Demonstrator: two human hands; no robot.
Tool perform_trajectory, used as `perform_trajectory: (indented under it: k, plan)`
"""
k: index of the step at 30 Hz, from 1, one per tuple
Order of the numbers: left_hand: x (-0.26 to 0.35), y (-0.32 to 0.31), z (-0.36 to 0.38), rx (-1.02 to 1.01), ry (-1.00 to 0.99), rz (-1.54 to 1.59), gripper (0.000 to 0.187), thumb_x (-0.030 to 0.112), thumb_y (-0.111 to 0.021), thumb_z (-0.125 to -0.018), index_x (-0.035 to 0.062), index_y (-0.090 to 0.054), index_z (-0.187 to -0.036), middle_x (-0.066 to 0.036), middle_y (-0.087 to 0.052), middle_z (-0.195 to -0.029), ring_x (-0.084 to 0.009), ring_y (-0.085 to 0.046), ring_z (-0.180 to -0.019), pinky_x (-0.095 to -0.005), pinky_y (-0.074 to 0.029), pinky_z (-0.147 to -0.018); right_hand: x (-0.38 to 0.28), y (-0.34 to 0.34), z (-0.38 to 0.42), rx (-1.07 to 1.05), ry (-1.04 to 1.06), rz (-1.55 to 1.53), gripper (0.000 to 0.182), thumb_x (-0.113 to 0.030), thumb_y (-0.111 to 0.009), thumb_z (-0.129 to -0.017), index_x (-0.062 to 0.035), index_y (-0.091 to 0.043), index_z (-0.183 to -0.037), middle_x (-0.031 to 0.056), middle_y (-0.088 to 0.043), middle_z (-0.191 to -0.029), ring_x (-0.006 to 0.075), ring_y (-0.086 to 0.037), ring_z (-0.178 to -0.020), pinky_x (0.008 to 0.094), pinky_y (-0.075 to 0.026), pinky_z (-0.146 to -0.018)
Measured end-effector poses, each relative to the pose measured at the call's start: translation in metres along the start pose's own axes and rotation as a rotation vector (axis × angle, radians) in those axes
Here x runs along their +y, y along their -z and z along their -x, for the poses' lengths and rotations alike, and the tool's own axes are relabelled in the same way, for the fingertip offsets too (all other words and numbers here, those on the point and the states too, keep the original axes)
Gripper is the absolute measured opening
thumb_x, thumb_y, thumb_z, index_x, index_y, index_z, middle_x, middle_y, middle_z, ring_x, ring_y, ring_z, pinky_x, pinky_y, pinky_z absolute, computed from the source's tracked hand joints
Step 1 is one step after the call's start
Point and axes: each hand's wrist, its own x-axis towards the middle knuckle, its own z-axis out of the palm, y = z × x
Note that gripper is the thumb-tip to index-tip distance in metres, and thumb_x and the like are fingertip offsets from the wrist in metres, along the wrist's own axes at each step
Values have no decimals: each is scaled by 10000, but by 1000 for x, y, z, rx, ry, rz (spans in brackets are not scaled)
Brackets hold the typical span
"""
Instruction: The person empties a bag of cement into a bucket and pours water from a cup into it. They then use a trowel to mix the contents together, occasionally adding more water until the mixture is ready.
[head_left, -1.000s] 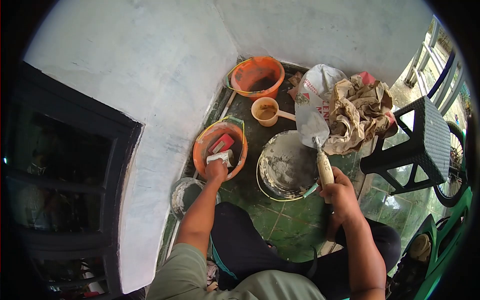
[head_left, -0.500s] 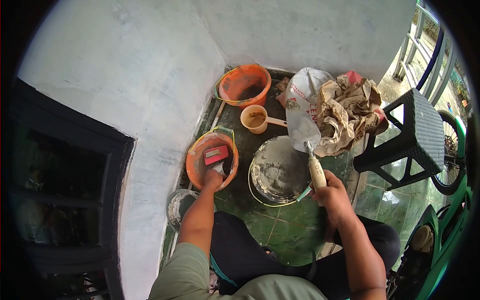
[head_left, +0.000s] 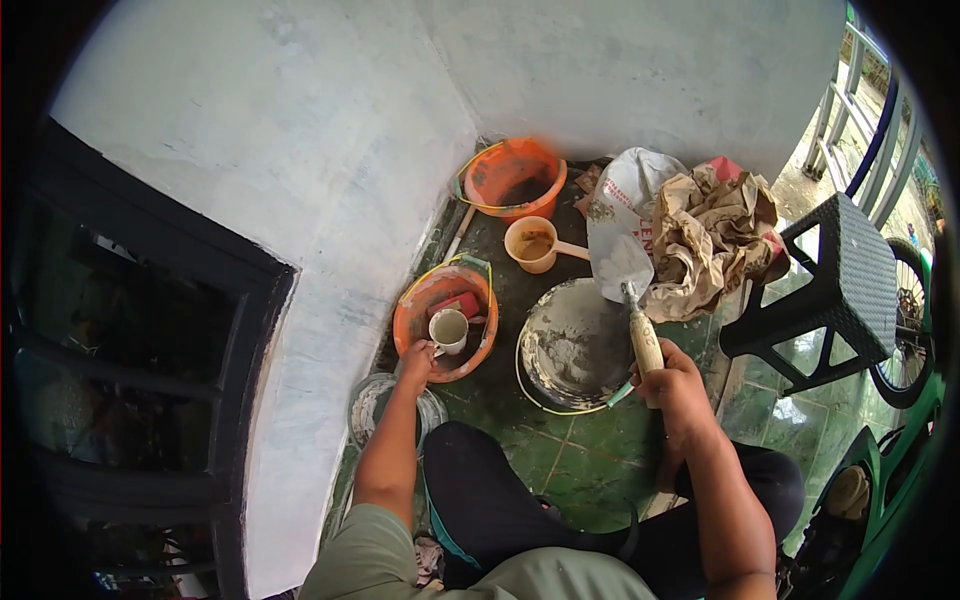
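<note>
Green tiled floor (head_left: 570, 450); left hand (head_left: 417, 362) gripping a mug (head_left: 448, 331) over an orange bucket (head_left: 408, 318); right hand (head_left: 668, 380) clasping a trowel (head_left: 622, 268).

A small white handled cup (head_left: 448, 328), mouth facing up, lies just beyond the left hand (head_left: 417, 364), held at its handle. A pale-grey-bladed trowel with a wooden grip (head_left: 645, 342) points forward from the right hand (head_left: 676, 388).
</note>
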Motion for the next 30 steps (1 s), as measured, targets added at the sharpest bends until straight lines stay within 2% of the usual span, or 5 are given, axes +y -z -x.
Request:
perform_trajectory:
  k: [19, 22, 25, 27, 30]
  plan:
    - [111, -91, 118, 21, -321, -121, 237, 212, -563, -1088, 37, -682, -983, 64, -477, -710, -62, -440, -618, -267, -373, -583, -8, 12, -3, 52, 75, -82, 458, 36, -579, -693, -10, -619, -1146, 68, -638, -971, 184, -616, -870, 294, -489, -810]
    - [94, -119, 109, 126, -619, -349, 232, 214, -626, -1037, 10, -693, -950, -93, -616, -710, -196, -591, -635, -364, -471, -635, -6, 14, -3, 51, 110, -90, 416, 32, -584, -695, -14, -624, -1107, 67, -638, -968, 191, -616, -876, 291, -494, -836]
    - [81, -147, 110, 209, -584, -523, 256, 271, -674, -1007, 20, -725, -1000, -167, -725, -855, -308, -710, -782, -419, -540, -751, -10, 11, 3, 103, 157, -26, 374, -26, -579, -698, -18, -642, -1066, 63, -629, -941, 186, -598, -867, 290, -464, -821]
    - [92, -161, 127, 227, -625, -524, 262, 277, -688, -989, 21, -742, -1012, -229, -736, -935, -443, -718, -892, -489, -550, -767, -16, 7, 7, 91, 161, -32, 357, -51, -571, -702, -20, -648, -1050, 57, -623, -928, 182, -591, -861, 286, -450, -811]
    - [98, -173, 138, 256, -696, -627, 227, 220, -707, -952, -1, -701, -901, -245, -701, -882, -460, -691, -844, -534, -529, -739, -19, 3, 9, 78, 156, -71, 364, -38, -567, -706, -19, -639, -1062, 48, -623, -948, 162, -591, -869, 273, -457, -805]
